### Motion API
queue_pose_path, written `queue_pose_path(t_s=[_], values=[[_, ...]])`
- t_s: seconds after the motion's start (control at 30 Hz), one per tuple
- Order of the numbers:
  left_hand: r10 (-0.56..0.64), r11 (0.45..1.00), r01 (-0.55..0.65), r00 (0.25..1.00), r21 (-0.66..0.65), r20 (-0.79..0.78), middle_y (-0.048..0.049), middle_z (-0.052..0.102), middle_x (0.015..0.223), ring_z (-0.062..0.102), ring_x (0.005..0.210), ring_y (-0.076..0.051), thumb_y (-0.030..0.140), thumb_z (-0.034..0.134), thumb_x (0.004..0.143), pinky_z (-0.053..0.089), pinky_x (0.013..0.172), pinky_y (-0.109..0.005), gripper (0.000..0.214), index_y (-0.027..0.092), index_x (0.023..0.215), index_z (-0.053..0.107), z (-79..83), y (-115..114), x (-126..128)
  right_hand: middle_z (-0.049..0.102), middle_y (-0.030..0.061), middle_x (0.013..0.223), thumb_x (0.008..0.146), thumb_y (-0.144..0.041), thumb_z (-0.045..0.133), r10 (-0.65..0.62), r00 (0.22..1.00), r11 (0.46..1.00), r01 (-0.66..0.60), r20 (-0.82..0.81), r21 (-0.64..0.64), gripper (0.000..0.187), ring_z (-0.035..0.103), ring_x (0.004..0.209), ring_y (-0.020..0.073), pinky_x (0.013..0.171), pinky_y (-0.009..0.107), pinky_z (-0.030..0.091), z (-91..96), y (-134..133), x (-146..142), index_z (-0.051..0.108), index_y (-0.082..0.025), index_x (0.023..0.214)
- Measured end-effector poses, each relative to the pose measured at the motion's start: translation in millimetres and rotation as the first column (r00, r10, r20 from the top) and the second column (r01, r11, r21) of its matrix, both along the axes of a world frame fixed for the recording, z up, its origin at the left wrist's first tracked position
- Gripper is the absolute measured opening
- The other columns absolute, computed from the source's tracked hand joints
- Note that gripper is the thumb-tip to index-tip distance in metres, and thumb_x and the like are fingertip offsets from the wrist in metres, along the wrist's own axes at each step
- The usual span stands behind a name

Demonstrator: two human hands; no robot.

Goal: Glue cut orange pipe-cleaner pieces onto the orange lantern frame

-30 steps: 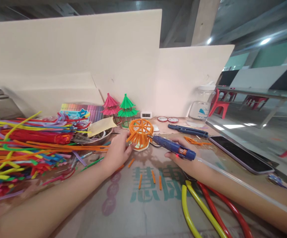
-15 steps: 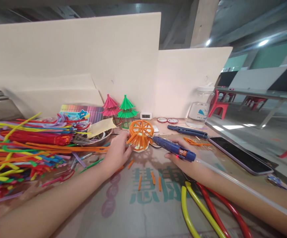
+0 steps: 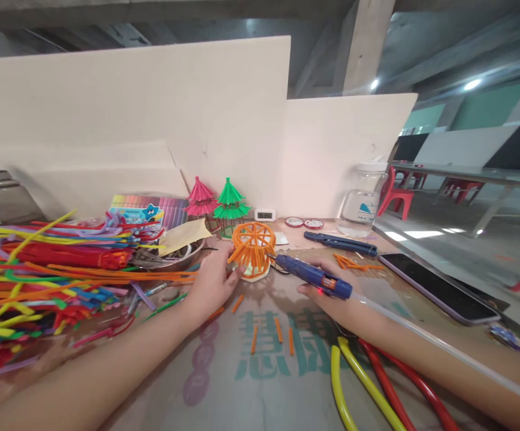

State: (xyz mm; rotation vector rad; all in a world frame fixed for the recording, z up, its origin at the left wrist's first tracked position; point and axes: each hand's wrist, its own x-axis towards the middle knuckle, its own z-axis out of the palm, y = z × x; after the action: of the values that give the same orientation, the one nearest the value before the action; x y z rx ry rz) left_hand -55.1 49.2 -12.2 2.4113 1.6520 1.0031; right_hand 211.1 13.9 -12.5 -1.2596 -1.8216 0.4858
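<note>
The table [image 3: 295, 234] carried a sheet [image 3: 237, 395] printed with green characters, where short orange strips [image 3: 278, 330] lay near yellow handles [image 3: 368, 379] and red handles [image 3: 384, 382]. Coloured pipe cleaners [image 3: 39, 275] were heaped at the left, beside a metal bowl [image 3: 192, 257]. Farther back stood a pink pagoda [image 3: 201, 200], a green pagoda [image 3: 230, 206], a clock [image 3: 265, 215] and a bottle [image 3: 361, 200], with a phone [image 3: 437, 288] lying at the right

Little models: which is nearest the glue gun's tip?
The orange model, at the left hand; the pink tower and green tower stand farther back.
</note>
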Motion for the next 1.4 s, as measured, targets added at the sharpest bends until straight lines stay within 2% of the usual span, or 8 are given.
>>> queue_pose_path(t_s=[0.63, 0.83, 0.9, 1.0, 1.07, 1.13, 1.27, 1.4], values=[[0.028, 0.998, -0.028, 1.0, -0.049, 0.003, -0.0135, 0.064, 0.111, 0.059, 0.102, -0.03, 0.039, 0.051, 0.088, 0.046, 0.088, -0.045, 0.038, 0.017, 0.118, 0.055, -2.1, 1.8, -1.7, 0.07, 0.0016, 0.082, 0.078, -0.042, 0.066, 0.071, 0.996, 0.997, -0.069, 0.048, -0.031, 0.029, 0.065, 0.072, 0.0196, 0.062, 0.029, 0.048, 1.0, -0.6, -3.2, 0.062, -0.025, 0.102], [0.122, 0.978, -0.085, 0.974, -0.192, 0.19, -0.0095, 0.067, 0.094, 0.064, 0.086, -0.025, 0.046, 0.051, 0.085, 0.051, 0.078, -0.039, 0.031, 0.017, 0.093, 0.054, -9.6, 10.5, -6.8, 0.063, -0.0012, 0.073, 0.082, -0.044, 0.062, 0.007, 0.996, 0.994, 0.003, -0.093, 0.105, 0.026, 0.059, 0.065, 0.0168, 0.063, 0.029, 0.047, 10.5, 0.5, 2.9, 0.051, -0.023, 0.091], [0.107, 0.978, -0.062, 0.969, -0.2, 0.224, -0.0093, 0.067, 0.095, 0.065, 0.088, -0.025, 0.048, 0.05, 0.085, 0.051, 0.08, -0.039, 0.032, 0.017, 0.093, 0.054, -10.2, 11.8, -7.3, 0.064, 0.0003, 0.075, 0.089, -0.046, 0.052, 0.047, 0.988, 0.993, -0.03, -0.149, 0.115, 0.024, 0.06, 0.068, 0.0164, 0.066, 0.029, 0.048, 18.4, 10.9, 8.5, 0.052, -0.022, 0.088], [0.1, 0.977, -0.053, 0.968, -0.206, 0.228, -0.0105, 0.069, 0.097, 0.066, 0.09, -0.026, 0.049, 0.05, 0.085, 0.052, 0.08, -0.04, 0.032, 0.018, 0.092, 0.054, -9.0, 10.6, -5.7, 0.07, 0.0052, 0.083, 0.093, -0.048, 0.044, 0.066, 0.994, 0.998, -0.066, -0.088, 0.002, 0.036, 0.065, 0.078, 0.0182, 0.072, 0.029, 0.05, 31.3, 44.2, 15.1, 0.063, -0.018, 0.082], [0.1, 0.978, -0.057, 0.972, -0.202, 0.213, -0.0116, 0.069, 0.098, 0.067, 0.091, -0.027, 0.048, 0.051, 0.084, 0.052, 0.079, -0.041, 0.031, 0.018, 0.091, 0.054, -7.6, 8.7, -4.0, 0.073, 0.0052, 0.089, 0.089, -0.045, 0.051, 0.012, 0.996, 0.993, -0.002, 0.09, -0.116, 0.033, 0.066, 0.084, 0.0191, 0.074, 0.029, 0.05, 37.5, 74.5, 15.3, 0.069, -0.017, 0.085], [0.094, 0.981, -0.057, 0.976, -0.188, 0.195, -0.0118, 0.07, 0.099, 0.067, 0.092, -0.027, 0.047, 0.052, 0.084, 0.053, 0.079, -0.041, 0.03, 0.018, 0.091, 0.055, -6.7, 6.9, -3.0, 0.073, 0.0061, 0.086, 0.083, -0.043, 0.061, -0.041, 0.99, 0.989, 0.06, 0.138, -0.133, 0.029, 0.066, 0.082, 0.0214, 0.071, 0.029, 0.049, 39.4, 105.3, 11.4, 0.071, -0.015, 0.085], [0.062, 0.985, -0.034, 0.984, -0.168, 0.167, -0.0097, 0.071, 0.096, 0.068, 0.09, -0.027, 0.047, 0.053, 0.084, 0.053, 0.077, -0.039, 0.029, 0.019, 0.091, 0.057, -7.3, 6.0, -3.8, 0.073, 0.0073, 0.08, 0.082, -0.036, 0.065, -0.101, 0.978, 0.983, 0.126, 0.181, -0.131, 0.026, 0.067, 0.079, 0.0208, 0.067, 0.026, 0.048, 29.6, 150.0, -4.3, 0.071, -0.012, 0.086], [0.05, 0.99, -0.032, 0.99, -0.14, 0.129, -0.0067, 0.071, 0.087, 0.068, 0.084, -0.025, 0.044, 0.056, 0.083, 0.053, 0.073, -0.037, 0.025, 0.02, 0.087, 0.059, -9.1, 7.1, -4.3, 0.073, 0.0082, 0.076, 0.083, -0.034, 0.067, -0.089, 0.965, 0.984, 0.123, 0.245, -0.126, 0.025, 0.067, 0.072, 0.0189, 0.062, 0.025, 0.047, 13.4, 166.6, -15.0, 0.071, -0.011, 0.089]])
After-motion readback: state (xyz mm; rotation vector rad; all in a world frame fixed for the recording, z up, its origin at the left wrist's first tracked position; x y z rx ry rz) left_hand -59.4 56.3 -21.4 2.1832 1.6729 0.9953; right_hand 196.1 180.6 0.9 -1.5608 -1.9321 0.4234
